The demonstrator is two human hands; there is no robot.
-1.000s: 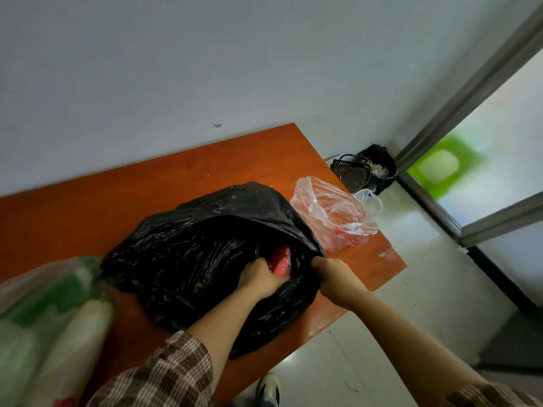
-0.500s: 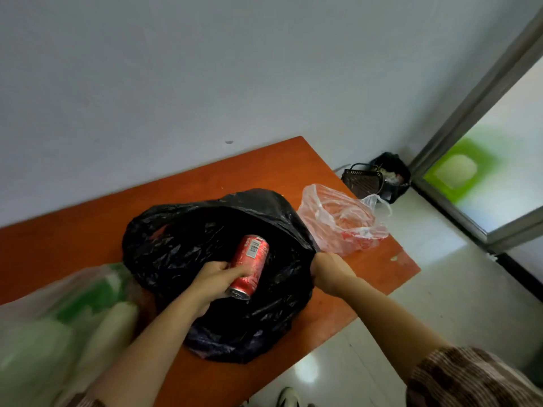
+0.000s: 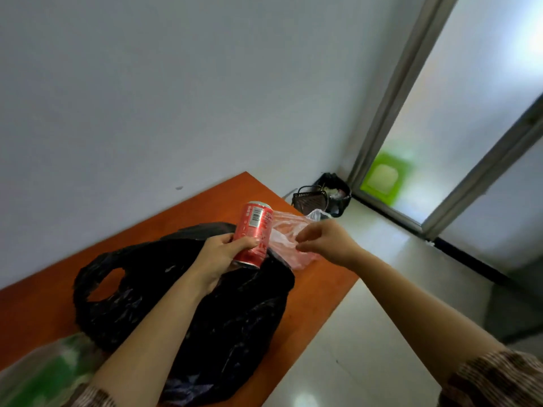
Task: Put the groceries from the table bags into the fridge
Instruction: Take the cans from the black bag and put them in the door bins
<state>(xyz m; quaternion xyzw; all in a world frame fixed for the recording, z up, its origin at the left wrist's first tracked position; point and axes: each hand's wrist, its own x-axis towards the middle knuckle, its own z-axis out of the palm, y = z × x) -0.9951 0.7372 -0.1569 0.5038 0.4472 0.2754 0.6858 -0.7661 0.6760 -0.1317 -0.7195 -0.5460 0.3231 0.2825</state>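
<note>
Can (image 3: 255,233) is out of the black bag (image 3: 147,304) now. Half a sec back your left hand (image 3: 223,254) had it down in the bag's mouth, now you're gripping it tilted above the bag. Your right hand (image 3: 323,245) dropped the bag's rim and hovers empty, fingers loose, over the pink bag (image 3: 289,227). One can, three bags on the table (image 3: 205,207), counting the green one (image 3: 44,377).

Ahead of me, a plain pale wall (image 3: 147,98) carries one small dark mark (image 3: 179,188). Down in the corner of the tiled floor (image 3: 382,289), a black-lined bin (image 3: 338,190) stands just beside a black mesh basket (image 3: 308,199). On my right, frosted glass (image 3: 470,113) in grey frames (image 3: 390,92) shows a green blur (image 3: 383,177).
</note>
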